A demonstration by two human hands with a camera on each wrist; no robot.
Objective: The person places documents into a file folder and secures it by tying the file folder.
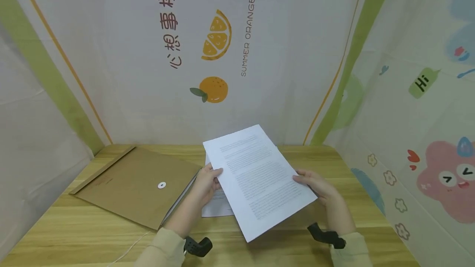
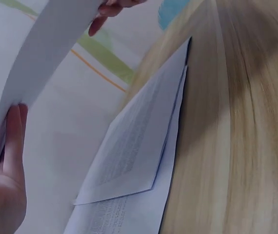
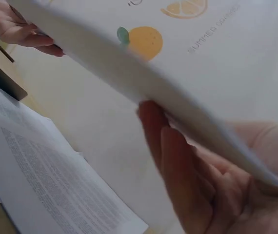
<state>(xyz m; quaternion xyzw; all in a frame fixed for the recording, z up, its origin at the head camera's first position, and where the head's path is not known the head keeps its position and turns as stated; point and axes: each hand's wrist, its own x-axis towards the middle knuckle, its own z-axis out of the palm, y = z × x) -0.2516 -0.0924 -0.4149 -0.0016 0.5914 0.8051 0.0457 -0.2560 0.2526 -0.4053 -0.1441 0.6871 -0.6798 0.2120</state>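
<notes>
While a black mount (image 1: 198, 247) sits at the left cuff and a second black bracket (image 1: 326, 236) at the right, both beige sleeves (image 1: 163, 246) enter from the near edge. Left hand (image 1: 203, 183): grip pinching the left edge of a printed document (image 1: 259, 176), thumb on the upper face, fingers beneath. Right hand (image 1: 317, 186): grip likewise pinching the right edge, thumb above, fingers underneath. Document is raised clear of the wooden counter (image 1: 222, 244), tilted, text face up; number of sheets cannot be told. Below it, further printed papers (image 2: 124, 146) lie on the counter, overlapping unevenly. To their left, flat: brown envelope (image 1: 133, 188) with a white disc (image 1: 161, 185) on its face; pale string (image 1: 128, 250) lies near its closest corner. Behind the counter hangs a white cloth (image 1: 297, 52), bearing orange-fruit prints (image 1: 214, 90) and lettering.
</notes>
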